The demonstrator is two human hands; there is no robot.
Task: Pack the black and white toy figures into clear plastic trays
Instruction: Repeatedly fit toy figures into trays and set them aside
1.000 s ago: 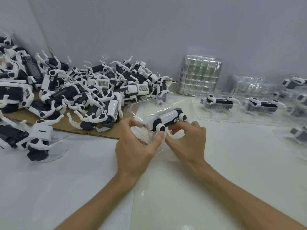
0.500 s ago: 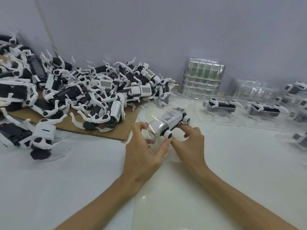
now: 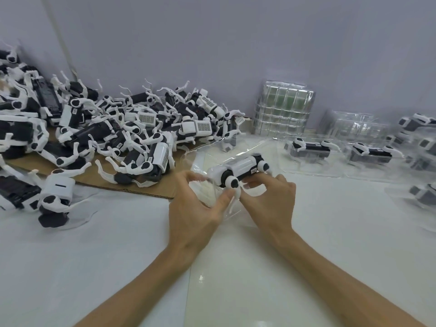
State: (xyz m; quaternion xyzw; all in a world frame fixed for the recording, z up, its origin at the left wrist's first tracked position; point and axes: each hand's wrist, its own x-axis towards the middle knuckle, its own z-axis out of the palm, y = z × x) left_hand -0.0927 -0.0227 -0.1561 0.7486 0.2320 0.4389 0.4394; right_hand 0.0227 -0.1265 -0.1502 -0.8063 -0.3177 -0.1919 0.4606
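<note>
So the toy figure [image 3: 238, 171] is right in the middle of the worktop [image 3: 118, 256], lying on its side and tilted up a bit, sitting over the pocket of a clear tray [image 3: 200, 154] just past the fingers. The right hand [image 3: 271, 199] has its fingers curled in against the near side of the body, so that grip is pinching the toy. The left hand [image 3: 191, 215] has thumb and fingers closed on the crinkly front of the tray, thumb tip just beside a skinny white leg. It's blurry there, so I can't swear it isn't touching the toy too. My guess is this one is halfway seated and needs pressing down into the pocket. Handling-wise it looks like light hard plastic, with a stiff blocky body but thin legs that would bend or snap, so I'd hold it by the body or the round black-and-white joints. The tray looks flimsy and slippery and wants a hand pinning it. The unpacked pile [image 3: 118, 138] sits on cardboard [image 3: 132, 188] to the left, two filled trays [image 3: 311, 149] are off to the right, and an empty tray stack [image 3: 283, 109] stands against the wall.
</note>
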